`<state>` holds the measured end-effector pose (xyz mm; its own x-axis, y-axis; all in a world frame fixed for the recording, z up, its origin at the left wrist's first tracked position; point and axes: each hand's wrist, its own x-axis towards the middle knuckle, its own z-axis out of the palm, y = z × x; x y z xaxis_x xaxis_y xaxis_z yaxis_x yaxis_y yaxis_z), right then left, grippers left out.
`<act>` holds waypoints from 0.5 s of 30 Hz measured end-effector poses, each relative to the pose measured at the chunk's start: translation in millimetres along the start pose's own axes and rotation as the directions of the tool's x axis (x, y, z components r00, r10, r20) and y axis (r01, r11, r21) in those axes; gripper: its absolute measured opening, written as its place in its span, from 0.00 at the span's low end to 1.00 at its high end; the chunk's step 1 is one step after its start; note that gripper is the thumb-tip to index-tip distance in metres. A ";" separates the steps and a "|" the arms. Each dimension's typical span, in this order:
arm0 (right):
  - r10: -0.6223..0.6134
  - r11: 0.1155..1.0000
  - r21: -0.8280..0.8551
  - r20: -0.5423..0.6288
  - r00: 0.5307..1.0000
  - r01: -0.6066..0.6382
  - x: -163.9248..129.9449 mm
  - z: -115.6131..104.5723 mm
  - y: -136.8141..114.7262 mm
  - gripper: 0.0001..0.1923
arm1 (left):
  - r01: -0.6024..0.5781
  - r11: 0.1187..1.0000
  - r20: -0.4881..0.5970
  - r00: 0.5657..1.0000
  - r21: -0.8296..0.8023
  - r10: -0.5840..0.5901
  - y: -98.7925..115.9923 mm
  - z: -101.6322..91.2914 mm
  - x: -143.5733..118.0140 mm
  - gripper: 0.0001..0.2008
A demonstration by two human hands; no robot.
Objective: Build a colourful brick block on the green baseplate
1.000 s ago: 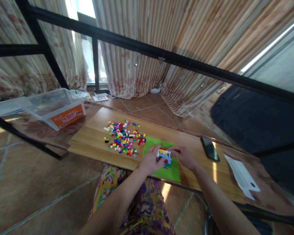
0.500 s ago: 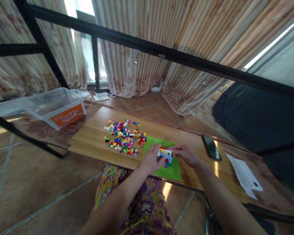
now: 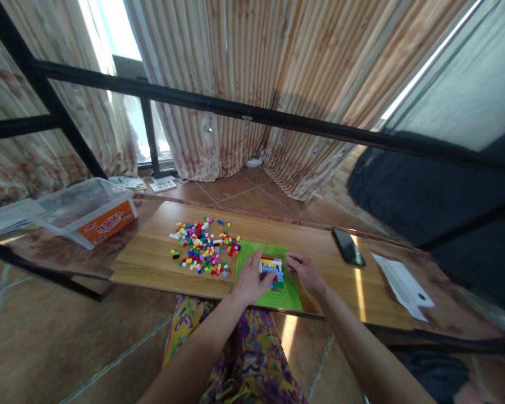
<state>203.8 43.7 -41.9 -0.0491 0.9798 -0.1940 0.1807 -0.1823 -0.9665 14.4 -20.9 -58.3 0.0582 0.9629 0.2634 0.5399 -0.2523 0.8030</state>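
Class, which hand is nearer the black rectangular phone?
Right. The right hand is left of the black phone; the left hand is farther left, at the multicoloured plastic brick build.

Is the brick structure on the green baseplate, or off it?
On: the green baseplate shows around the brick structure, which the left hand touches.

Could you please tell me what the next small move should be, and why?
Perhaps bring the right hand to the brick build: its fingers are bunched just beside it, while the left hand touches the build's other side. Whether the right holds a brick is unclear.
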 end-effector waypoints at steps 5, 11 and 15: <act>-0.128 0.991 -0.070 -0.158 0.979 0.118 -20.8 7.8 16.4 0.25 | 0.013 1.000 0.005 1.000 -0.004 -0.013 -0.6 -8.7 -10.8 0.34; -0.370 0.870 -0.322 0.077 0.926 0.374 -52.5 19.0 7.0 0.37 | 0.079 0.983 -0.019 0.996 -0.167 -0.083 -4.7 -10.6 -2.8 0.30; -0.408 0.776 -0.445 0.185 0.894 0.447 -56.2 22.0 8.4 0.44 | 0.141 0.935 0.001 0.989 -0.326 -0.149 -14.7 -1.4 8.5 0.28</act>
<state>186.5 -14.7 -42.8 -0.2995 0.9350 0.1901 0.5556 0.3328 -0.7619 5.8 -9.1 -67.1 -0.0218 0.9898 0.1404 0.2394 -0.1312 0.9620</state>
